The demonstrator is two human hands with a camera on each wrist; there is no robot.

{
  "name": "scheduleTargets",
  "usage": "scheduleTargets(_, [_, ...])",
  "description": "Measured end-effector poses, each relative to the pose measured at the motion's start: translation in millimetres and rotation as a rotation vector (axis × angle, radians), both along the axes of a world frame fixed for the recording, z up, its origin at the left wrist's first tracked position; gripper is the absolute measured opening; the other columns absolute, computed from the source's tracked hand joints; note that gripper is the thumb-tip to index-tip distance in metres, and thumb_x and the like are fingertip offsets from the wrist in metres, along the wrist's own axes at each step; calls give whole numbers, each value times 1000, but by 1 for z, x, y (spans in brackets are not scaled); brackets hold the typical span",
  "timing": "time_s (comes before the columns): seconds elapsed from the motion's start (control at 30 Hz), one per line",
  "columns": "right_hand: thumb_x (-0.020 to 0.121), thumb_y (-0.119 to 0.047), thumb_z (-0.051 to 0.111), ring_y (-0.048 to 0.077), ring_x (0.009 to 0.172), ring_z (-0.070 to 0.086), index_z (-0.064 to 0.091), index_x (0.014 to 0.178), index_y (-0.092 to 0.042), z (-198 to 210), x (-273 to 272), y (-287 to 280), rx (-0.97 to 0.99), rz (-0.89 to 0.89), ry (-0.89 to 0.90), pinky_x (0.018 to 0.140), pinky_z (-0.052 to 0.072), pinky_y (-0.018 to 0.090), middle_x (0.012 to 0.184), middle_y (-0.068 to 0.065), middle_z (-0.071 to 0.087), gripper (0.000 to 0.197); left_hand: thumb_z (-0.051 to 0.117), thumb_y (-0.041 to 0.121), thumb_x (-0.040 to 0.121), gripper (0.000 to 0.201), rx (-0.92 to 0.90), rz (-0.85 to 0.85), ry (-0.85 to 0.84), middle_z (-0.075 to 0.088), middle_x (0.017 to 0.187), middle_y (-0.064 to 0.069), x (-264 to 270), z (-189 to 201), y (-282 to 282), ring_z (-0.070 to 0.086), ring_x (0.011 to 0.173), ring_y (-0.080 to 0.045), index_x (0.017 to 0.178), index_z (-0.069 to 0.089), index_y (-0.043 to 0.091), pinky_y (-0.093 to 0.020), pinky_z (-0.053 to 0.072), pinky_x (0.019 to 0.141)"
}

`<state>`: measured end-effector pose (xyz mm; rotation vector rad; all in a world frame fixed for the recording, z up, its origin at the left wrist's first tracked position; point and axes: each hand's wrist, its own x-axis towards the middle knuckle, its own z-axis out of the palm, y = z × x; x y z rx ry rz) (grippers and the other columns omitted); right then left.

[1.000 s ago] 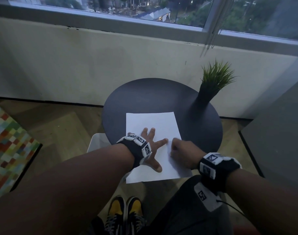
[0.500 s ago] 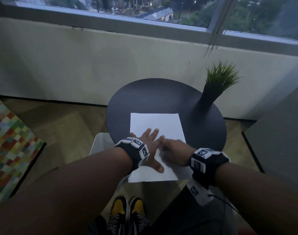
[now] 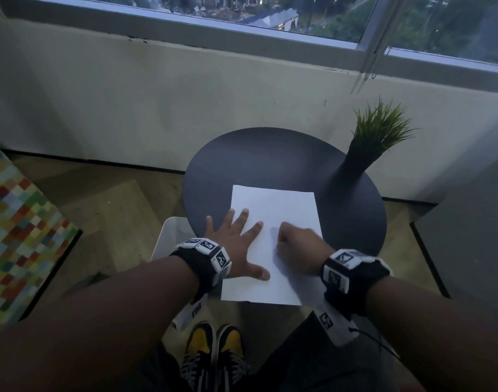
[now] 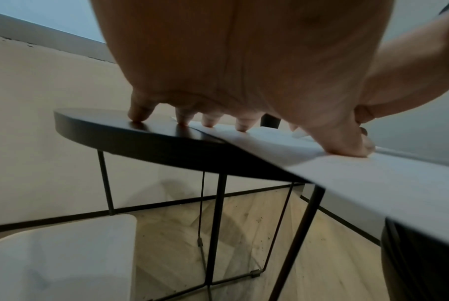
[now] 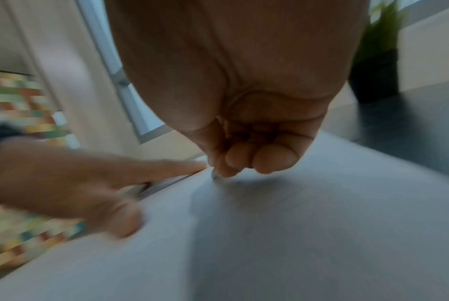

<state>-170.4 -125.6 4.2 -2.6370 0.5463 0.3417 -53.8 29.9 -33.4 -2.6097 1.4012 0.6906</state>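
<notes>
A white sheet of paper (image 3: 273, 205) lies on a round dark table (image 3: 259, 159), its near end hanging over the table's edge. My left hand (image 3: 236, 239) lies flat with its fingers spread, pressing the sheet's left side; the little finger rests on the bare table. In the left wrist view the fingertips (image 4: 241, 126) and thumb touch down on the paper (image 4: 347, 183). My right hand (image 3: 295, 247) is a closed fist resting on the sheet's right half. The blurred right wrist view shows its curled fingers (image 5: 269, 158) against the paper (image 5: 295, 224), with nothing visible inside them.
A dark vase (image 3: 352, 171) with green grass stands on the table's right side, close to the paper's far right corner. A white bin (image 3: 171, 239) sits left of the table. A multicoloured mat (image 3: 21, 230) lies far left, a grey cabinet (image 3: 468, 236) on the right.
My right fist slid left across the sheet until it met the left index finger, then drew back a little to the right. The left hand's fingers have spread wider.
</notes>
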Motion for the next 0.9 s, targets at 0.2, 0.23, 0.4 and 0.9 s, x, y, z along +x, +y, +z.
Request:
scheduleTargets(0.2, [88, -25, 52, 23, 85, 59, 52, 88, -21, 2, 8, -11, 3, 19, 71, 77, 51, 35, 92, 2, 65, 4, 41, 100, 65, 123, 3, -24, 11, -33, 164, 4, -1, -4, -1, -28, 152, -30, 156, -18, 43, -76, -9, 113])
scheduleTargets(0.23, [88, -25, 50, 25, 85, 59, 52, 88, -20, 2, 9, -22, -17, -74, 40, 77, 51, 36, 92, 4, 65, 5, 41, 100, 65, 123, 10, -21, 14, -34, 164, 4, -1, -5, -1, -29, 152, -30, 155, -19, 43, -76, -10, 113])
scheduleTargets(0.4, [94, -25, 50, 21, 74, 61, 49, 88, -23, -2, -3, 8, 58, 153, 64, 73, 54, 37, 84, 1, 65, 6, 41, 100, 65, 123, 14, -24, 25, -35, 163, 3, 0, -3, -2, -30, 151, -30, 155, -19, 42, -77, -10, 112])
scheduleTargets(0.9, [92, -28, 53, 22, 82, 58, 50, 88, -22, -4, -8, -15, 3, 70, 68, 71, 46, 34, 91, 1, 63, 7, 41, 100, 64, 122, 40, -34, 23, -37, 162, 4, 2, -3, 1, -30, 151, -30, 153, -23, 45, -74, -12, 113])
